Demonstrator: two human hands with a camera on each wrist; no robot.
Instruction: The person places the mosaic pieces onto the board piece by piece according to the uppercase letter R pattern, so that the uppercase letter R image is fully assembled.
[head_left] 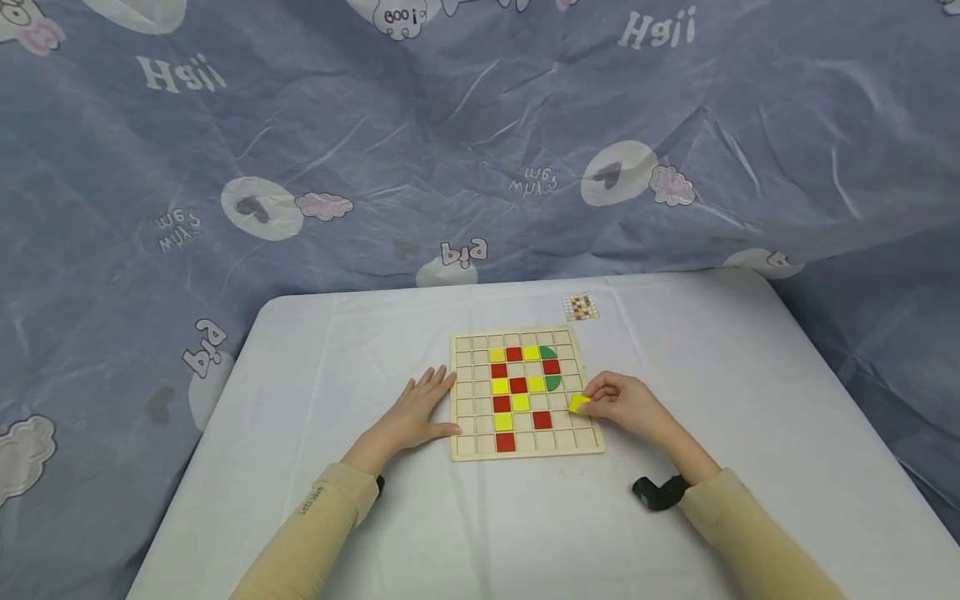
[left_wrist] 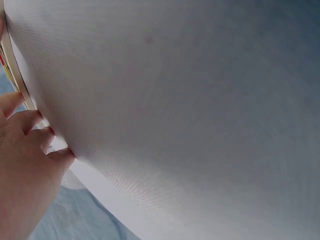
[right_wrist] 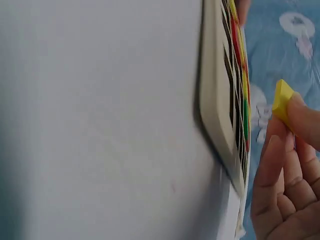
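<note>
Pinched in right hand [head_left: 626,403] fingertips, yellow tile [head_left: 579,404] held tilted just above board [head_left: 525,450] near its right edge, empty cells directly beneath and leftward, while left hand [head_left: 420,408], flat and open, braces board's left edge.

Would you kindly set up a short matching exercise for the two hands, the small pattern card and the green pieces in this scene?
Things:
1. left hand
2. right hand
3. pattern card
4. green pieces

Places or states:
A. on the white table beyond the board
B. pinches a yellow tile
C. lies flat at the board's left edge
D. sit in the grid's upper right cells

Pairs: 1-C, 2-B, 3-A, 4-D
</note>
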